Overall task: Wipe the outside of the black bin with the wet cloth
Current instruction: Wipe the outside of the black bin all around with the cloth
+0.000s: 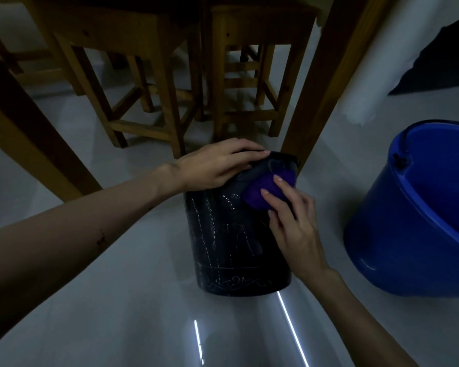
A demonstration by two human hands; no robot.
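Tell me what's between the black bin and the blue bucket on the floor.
Only bare pale floor, seen in the head view. The right hand reaches over part of that gap to the black bin; the blue bucket stands apart.

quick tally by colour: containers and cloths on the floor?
Black: 1, the black bin
Blue: 1, the blue bucket
Purple: 1, the cloth pressed on the bin by the right hand
Total: 3

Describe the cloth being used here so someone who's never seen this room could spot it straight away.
Start at the big blue bucket on the right of the pale floor, then look left to the black bin lying in front of the wooden stools. On the bin's upper side, under the right hand's fingers, sits the cloth, a small bunched wad and the only purple thing here.
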